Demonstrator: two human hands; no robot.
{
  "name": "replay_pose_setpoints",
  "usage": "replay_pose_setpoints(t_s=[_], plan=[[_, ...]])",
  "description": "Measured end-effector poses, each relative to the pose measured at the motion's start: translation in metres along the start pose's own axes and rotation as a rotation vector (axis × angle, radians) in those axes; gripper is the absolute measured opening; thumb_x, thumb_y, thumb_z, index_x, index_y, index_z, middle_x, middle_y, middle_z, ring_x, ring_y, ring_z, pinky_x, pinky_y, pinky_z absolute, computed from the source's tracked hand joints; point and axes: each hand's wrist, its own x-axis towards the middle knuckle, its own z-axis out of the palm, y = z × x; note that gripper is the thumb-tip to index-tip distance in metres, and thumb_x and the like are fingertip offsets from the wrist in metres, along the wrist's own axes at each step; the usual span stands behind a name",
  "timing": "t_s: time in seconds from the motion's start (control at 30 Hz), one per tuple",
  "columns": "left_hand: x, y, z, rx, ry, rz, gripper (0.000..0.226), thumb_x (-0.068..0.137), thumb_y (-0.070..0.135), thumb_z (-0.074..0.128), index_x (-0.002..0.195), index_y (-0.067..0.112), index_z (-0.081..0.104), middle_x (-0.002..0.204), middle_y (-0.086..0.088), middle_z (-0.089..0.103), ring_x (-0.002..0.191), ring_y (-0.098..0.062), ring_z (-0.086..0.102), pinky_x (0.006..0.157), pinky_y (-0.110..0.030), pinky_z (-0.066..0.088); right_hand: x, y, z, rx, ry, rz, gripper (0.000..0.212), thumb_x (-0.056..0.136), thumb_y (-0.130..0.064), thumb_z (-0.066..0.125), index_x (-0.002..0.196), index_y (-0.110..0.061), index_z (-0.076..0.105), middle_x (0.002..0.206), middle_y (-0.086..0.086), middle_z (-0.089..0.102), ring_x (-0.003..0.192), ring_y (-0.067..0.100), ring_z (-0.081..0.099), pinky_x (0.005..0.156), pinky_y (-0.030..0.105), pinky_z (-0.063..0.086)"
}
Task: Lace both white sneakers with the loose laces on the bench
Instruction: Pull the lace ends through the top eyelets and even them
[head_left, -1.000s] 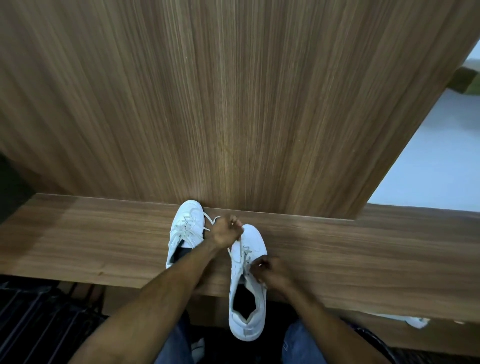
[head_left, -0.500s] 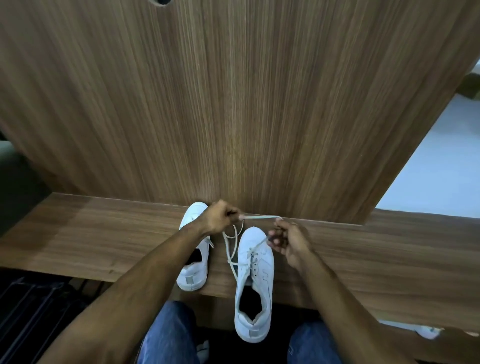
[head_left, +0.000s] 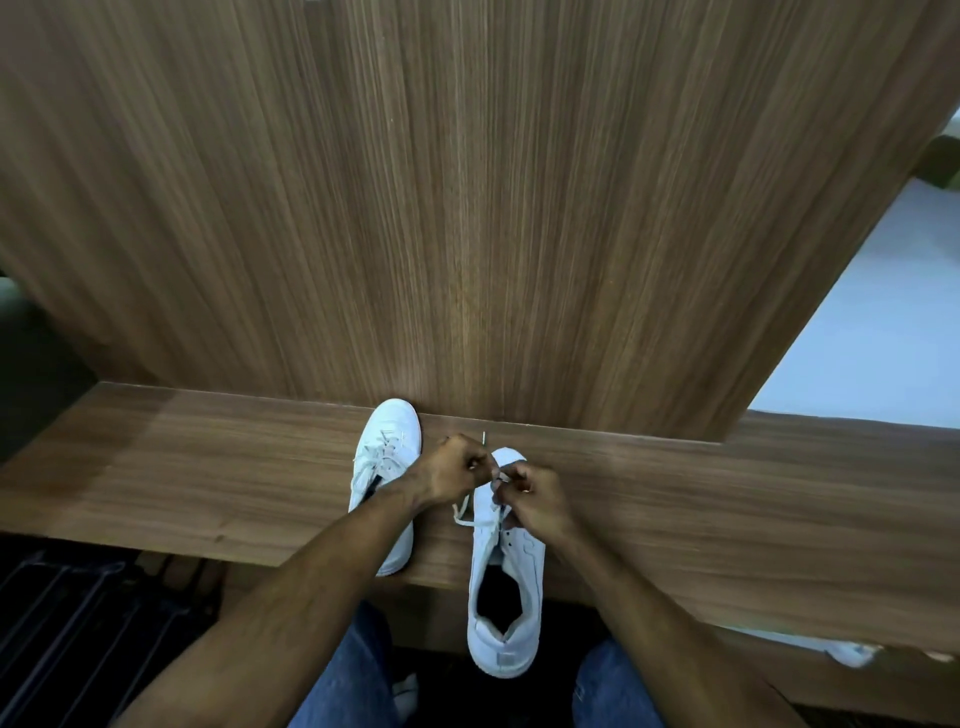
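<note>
Both hands now meet over the toe end of the nearer sneaker (head_left: 503, 566), low in the centre of the frame. Half a second ago they were spread apart, drawing the lace (head_left: 464, 512) taut in a line across the shoe; now that span is gone and the knuckles almost touch. The left hand (head_left: 457, 472) has its fingers curled into a tight grip on one lace end, whose tip pokes up just above the fist. The right hand (head_left: 537, 496) pinches the other part of the lace right beside it, its grip clamped over the upper eyelets. A slack loop of lace hangs to the left of the shoe's tongue.

Judging by this, the pull-through is finished and the person is setting up the next crossing or feeding a tip into an eyelet; the exact eyelet is hidden by the fingers.

The other sneaker (head_left: 385, 457) sits just left of centre with its toe against the wood panel (head_left: 467, 208), laces already crossed over its front, partly covered by the left forearm. Both shoes rest on the worktop (head_left: 182, 467), the nearer one overhanging its front edge toward the person's knees. The task looks roughly half done or a little more.
</note>
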Motion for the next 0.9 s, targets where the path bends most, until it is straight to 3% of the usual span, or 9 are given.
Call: replay_pose_setpoints(t_s=[0.07,0.13,0.23,0.3,0.37,0.5,0.7,0.8,0.9], plan=[[0.0,-0.001,0.001,0.005,0.018,-0.036,0.015,0.091,0.017,0.064,0.087,0.008,0.075,0.071,0.016,0.06,0.06,0.01,0.053,0.059,-0.008,0.038,0.002,0.003,-0.003,0.001,0.053,0.001,0.025,0.094,0.001,0.052,0.074,-0.011,0.062,0.068,0.014,0.063,0.053,0.021,0.061,0.048,0.026,0.051],[-0.004,-0.012,-0.003,0.019,0.027,-0.106,0.017,0.091,0.021,0.063,0.081,0.012,0.073,0.066,0.018,0.059,0.061,0.006,0.054,0.059,-0.016,0.043,0.0,0.008,-0.017,0.065,0.139,0.067,0.025,0.095,0.0,0.051,0.074,-0.009,0.061,0.065,0.012,0.063,0.044,0.012,0.059,0.042,0.017,0.042],[-0.01,-0.036,-0.011,-0.093,0.117,-0.191,0.019,0.085,0.026,0.066,0.074,0.011,0.071,0.073,0.001,0.07,0.072,-0.008,0.062,0.074,-0.033,0.054,-0.002,0.021,-0.04,0.122,0.23,0.189,0.018,0.095,-0.01,0.054,0.078,-0.013,0.061,0.069,0.008,0.064,0.051,0.014,0.057,0.051,0.022,0.04],[-0.013,-0.04,-0.012,-0.265,0.23,-0.229,0.016,0.082,0.024,0.071,0.069,0.014,0.072,0.07,-0.002,0.071,0.07,-0.01,0.06,0.074,-0.038,0.053,-0.003,0.029,-0.049,0.115,0.239,0.228,0.018,0.094,-0.012,0.054,0.078,-0.015,0.06,0.069,0.007,0.066,0.055,0.016,0.059,0.056,0.025,0.041],[-0.013,-0.032,-0.012,-0.453,0.363,-0.286,0.017,0.082,0.015,0.075,0.065,0.017,0.07,0.06,0.008,0.065,0.062,-0.007,0.055,0.066,-0.032,0.049,-0.004,0.036,-0.051,0.1,0.253,0.262,0.017,0.093,-0.012,0.054,0.078,-0.015,0.062,0.07,0.008,0.068,0.056,0.018,0.06,0.058,0.026,0.042],[-0.009,-0.008,-0.007,-0.876,0.566,-0.387,0.008,0.083,0.012,0.073,0.076,0.011,0.069,0.058,0.007,0.062,0.056,-0.007,0.052,0.054,-0.018,0.043,0.0,0.051,-0.041,0.126,0.241,0.31,0.015,0.089,-0.008,0.055,0.077,-0.01,0.065,0.066,0.01,0.069,0.059,0.023,0.062,0.061,0.03,0.045],[0.002,0.013,-0.017,-1.446,0.598,-0.419,0.002,0.089,0.016,0.066,0.09,0.017,0.064,0.086,0.0,0.075,0.082,-0.013,0.072,0.08,-0.027,0.055,0.009,0.058,-0.022,0.084,0.191,0.267,0.02,0.089,-0.013,0.054,0.072,-0.017,0.064,0.075,0.007,0.07,0.06,0.011,0.061,0.058,0.025,0.045],[0.007,0.025,-0.023,-1.392,0.635,-0.356,0.001,0.089,0.013,0.066,0.09,0.014,0.065,0.077,-0.002,0.073,0.07,-0.013,0.071,0.069,-0.025,0.057,0.007,0.059,-0.016,0.012,0.2,0.166,0.014,0.09,-0.013,0.054,0.086,-0.026,0.058,0.084,0.002,0.067,0.066,0.015,0.065,0.057,0.031,0.049],[0.011,0.025,-0.021,-1.193,0.659,-0.34,0.008,0.091,0.006,0.061,0.094,0.006,0.068,0.064,-0.002,0.066,0.056,-0.012,0.063,0.063,-0.025,0.054,-0.003,0.066,-0.008,-0.185,0.15,0.021,0.038,0.078,-0.019,0.07,0.099,-0.037,0.044,0.089,-0.008,0.06,0.08,0.019,0.064,0.075,0.04,0.055]])
